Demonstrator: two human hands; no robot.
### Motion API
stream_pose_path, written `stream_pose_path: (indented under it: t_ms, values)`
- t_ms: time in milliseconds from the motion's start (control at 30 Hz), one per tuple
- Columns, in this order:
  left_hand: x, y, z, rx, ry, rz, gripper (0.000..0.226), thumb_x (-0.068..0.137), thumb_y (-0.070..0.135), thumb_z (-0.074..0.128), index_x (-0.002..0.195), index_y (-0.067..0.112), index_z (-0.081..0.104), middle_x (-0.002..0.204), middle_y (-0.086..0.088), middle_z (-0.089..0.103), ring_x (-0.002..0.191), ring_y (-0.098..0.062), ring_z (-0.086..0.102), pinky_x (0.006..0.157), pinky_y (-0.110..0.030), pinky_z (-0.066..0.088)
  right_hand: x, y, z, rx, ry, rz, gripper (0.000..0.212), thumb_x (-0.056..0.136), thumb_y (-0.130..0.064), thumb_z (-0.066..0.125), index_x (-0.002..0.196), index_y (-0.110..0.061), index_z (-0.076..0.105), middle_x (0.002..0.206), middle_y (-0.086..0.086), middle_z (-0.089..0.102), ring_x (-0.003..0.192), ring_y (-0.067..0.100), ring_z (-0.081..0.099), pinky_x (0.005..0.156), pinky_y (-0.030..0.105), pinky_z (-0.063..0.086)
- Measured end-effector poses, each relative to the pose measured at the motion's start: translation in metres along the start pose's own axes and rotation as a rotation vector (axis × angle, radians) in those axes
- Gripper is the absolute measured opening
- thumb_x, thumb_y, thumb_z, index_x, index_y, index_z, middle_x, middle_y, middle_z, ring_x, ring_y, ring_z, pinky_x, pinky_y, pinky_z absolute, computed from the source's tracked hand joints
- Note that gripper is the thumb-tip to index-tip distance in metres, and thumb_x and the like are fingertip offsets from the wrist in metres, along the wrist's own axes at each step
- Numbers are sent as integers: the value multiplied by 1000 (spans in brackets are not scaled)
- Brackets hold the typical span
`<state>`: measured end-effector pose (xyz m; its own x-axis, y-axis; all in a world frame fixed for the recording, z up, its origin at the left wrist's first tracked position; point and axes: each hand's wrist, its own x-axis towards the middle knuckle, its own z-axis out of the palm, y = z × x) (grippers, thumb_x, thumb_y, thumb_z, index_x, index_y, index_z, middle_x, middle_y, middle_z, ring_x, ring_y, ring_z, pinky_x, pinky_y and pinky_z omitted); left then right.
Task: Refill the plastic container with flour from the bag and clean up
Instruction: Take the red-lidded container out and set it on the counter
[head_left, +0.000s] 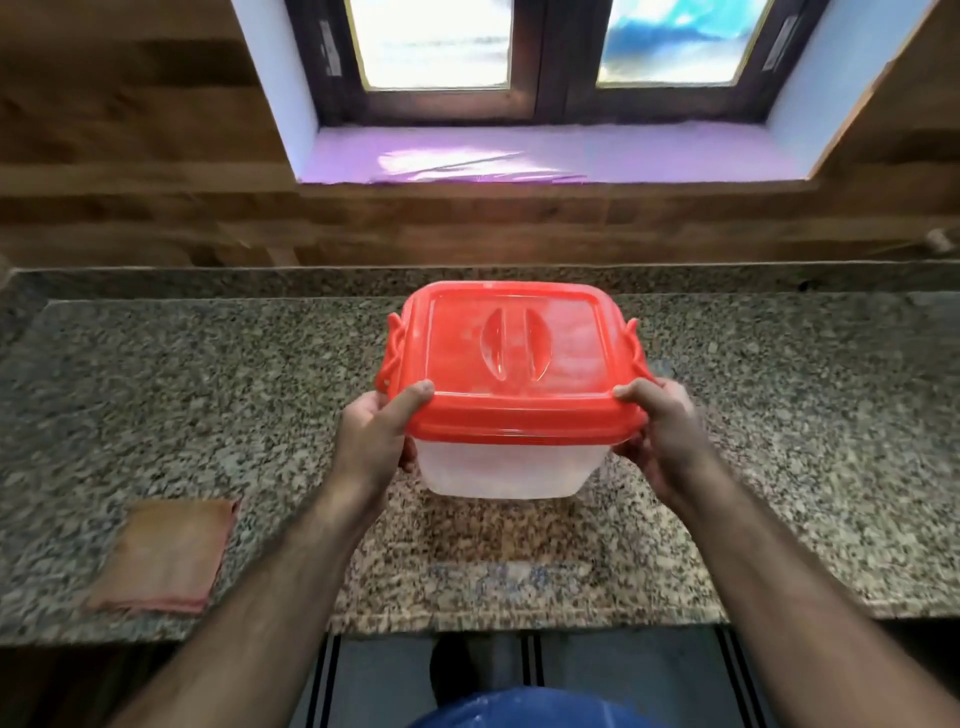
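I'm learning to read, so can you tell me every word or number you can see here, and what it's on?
None: there are no words or numbers to read in this picture.
The red lid has only a moulded handle, no writing.
The clear plastic container held in both hands bears no label.
The cloth on the counter is plain.
The window stickers are too blurred to read.

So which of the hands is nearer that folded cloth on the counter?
The left hand, gripping the container's left side, with the cloth below-left of it. The right hand grips the far side.
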<state>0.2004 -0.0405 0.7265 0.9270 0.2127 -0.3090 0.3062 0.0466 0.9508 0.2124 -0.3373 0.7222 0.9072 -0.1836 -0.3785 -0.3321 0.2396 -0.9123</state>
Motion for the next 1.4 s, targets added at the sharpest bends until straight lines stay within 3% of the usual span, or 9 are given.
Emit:
stream_pose_path:
  t_ms: [233, 400, 600, 800, 933, 1000, 1167, 1333, 1400]
  values:
    - [32, 4, -4, 187, 16, -27, 57, 101, 62, 63, 107, 7, 76, 62, 7, 72, 49, -4, 64, 49, -22, 48, 43, -7, 4, -145, -2, 4, 73, 75, -46, 75, 137, -15, 51, 110, 9, 72, 75, 15, 72, 52, 31, 52]
    - [58, 10, -10, 300, 535, 101, 93, 90, 95, 24, 91, 12, 67, 84, -11, 72, 76, -33, 69, 67, -37, 51, 75, -31, -1, -387, 70, -90, 64, 87, -82, 52, 115, -25, 57, 105, 7, 73, 83, 22, 69, 65, 34, 51]
    - [89, 20, 11, 401, 276, -28, 70, 97, 77, 51, 87, 13, 80, 76, -2, 82, 75, -26, 80, 75, -47, 67, 110, -40, 8, -799, 189, -181, 59, 105, -64, 49, 83, -13, 67, 78, 1, 72, 75, 23, 67, 60, 31, 43]
    - [90, 22, 13, 668, 351, 50, 69, 111, 58, 44, 75, 9, 76, 71, -6, 75, 67, -27, 69, 57, -28, 43, 111, -35, -2, -976, 191, -299, 61, 110, -55, 43, 76, -10, 65, 72, 4, 69, 64, 18, 59, 53, 29, 34]
    - [99, 12, 7, 496, 410, 6, 60, 112, 43, 48, 72, 6, 73, 70, -9, 74, 68, -32, 70, 62, -31, 49, 120, -31, -8, -550, 131, -97, 56, 113, -47, 47, 81, -6, 68, 81, 9, 73, 67, 26, 63, 64, 31, 48]
    - [95, 7, 6, 206, 393, -116, 51, 111, 39, 53, 81, 4, 76, 74, -11, 76, 72, -33, 73, 70, -44, 61, 126, -20, -16, -239, 97, 123, 46, 112, -43, 49, 94, -8, 72, 88, 18, 70, 77, 30, 64, 76, 47, 62]
    - [82, 1, 10, -140, 342, -298, 41, 110, 39, 60, 107, 3, 80, 104, -24, 81, 89, -37, 80, 85, -63, 66, 124, -7, -17, -33, -37, 328, 45, 113, -34, 51, 125, 3, 74, 123, 29, 75, 115, 47, 74, 94, 65, 61]
    - [78, -8, 15, -347, 202, -568, 21, 105, 10, 60, 112, 0, 77, 84, -15, 82, 64, -24, 80, 51, -36, 65, 127, -5, -21, 30, -63, 441, 38, 104, -26, 65, 130, 1, 72, 137, 25, 70, 121, 40, 70, 106, 64, 55]
    - [80, -18, 12, -239, 337, -486, 18, 99, 7, 66, 111, 1, 78, 92, -15, 83, 71, -24, 79, 59, -36, 64, 127, -4, -24, 5, 37, 396, 33, 104, -28, 66, 119, -1, 76, 120, 21, 79, 102, 33, 78, 97, 55, 62]
